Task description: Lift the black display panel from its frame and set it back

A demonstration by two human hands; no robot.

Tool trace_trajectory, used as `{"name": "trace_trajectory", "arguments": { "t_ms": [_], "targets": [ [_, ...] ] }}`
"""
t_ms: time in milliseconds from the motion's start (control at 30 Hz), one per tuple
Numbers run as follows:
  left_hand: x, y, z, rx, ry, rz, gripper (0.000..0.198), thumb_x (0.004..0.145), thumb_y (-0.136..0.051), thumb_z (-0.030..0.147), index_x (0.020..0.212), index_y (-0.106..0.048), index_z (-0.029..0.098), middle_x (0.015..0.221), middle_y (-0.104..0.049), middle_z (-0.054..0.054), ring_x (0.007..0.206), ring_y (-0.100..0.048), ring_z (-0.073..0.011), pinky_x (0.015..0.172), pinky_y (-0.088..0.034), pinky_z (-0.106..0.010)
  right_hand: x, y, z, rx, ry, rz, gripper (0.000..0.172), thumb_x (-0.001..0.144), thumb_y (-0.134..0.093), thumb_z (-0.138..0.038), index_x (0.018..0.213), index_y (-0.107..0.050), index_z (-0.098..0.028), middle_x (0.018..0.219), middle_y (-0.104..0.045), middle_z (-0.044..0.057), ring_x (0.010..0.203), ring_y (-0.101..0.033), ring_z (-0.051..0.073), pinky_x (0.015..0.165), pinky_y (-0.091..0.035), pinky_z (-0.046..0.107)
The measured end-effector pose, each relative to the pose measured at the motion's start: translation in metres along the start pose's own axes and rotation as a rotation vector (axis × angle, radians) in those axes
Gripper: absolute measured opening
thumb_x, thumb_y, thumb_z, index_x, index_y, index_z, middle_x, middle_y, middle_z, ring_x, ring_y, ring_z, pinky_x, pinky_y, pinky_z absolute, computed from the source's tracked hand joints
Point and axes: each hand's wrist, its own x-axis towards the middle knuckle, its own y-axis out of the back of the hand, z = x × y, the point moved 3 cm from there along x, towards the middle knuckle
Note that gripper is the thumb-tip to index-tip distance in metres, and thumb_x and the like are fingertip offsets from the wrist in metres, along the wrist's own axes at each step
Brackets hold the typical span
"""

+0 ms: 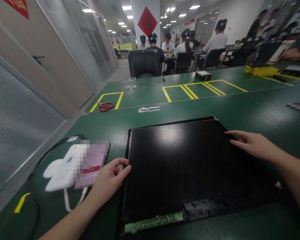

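Observation:
A black LCD screen panel (180, 163) lies in front of me on the green table, with a narrow green circuit board (155, 222) along its near edge. My left hand (115, 173) pinches the panel's left rim, the thumb on top and the fingers curled against the side. At the opposite rim, toward the far right corner, my right hand (252, 143) grips the edge between thumb and forefinger; its other fingers are mostly hidden. Left of my left hand is a phone (96, 163), beside a white device (67, 170) with white cables.
Red-handled scissors (106, 106) and white scraps (148, 109) lie beyond the panel. Yellow tape outlines (180, 87), a small black box (203, 75) and a clear cup (132, 80) are farther back. A black chair (145, 63) stands behind the table; several people sit beyond.

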Motion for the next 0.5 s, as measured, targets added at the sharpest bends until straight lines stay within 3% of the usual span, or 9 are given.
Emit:
{"name": "trace_trajectory", "arguments": {
  "t_ms": [500],
  "targets": [
    [-0.002, -0.002, 0.001, -0.044, 0.012, -0.039, 0.039, 0.074, -0.069, 0.057, 0.088, -0.061, 0.021, 0.051, -0.039, 0.013, 0.041, -0.039, -0.0092, 0.042, -0.032, -0.02, 0.017, -0.01, 0.023, -0.036, -0.04, 0.032, 0.066, 0.086, -0.052, -0.055, 0.139, -0.074, -0.022, 0.072, -0.071, 0.006, 0.07, -0.07, 0.028, 0.068, -0.052, 0.038]
  ]
}}
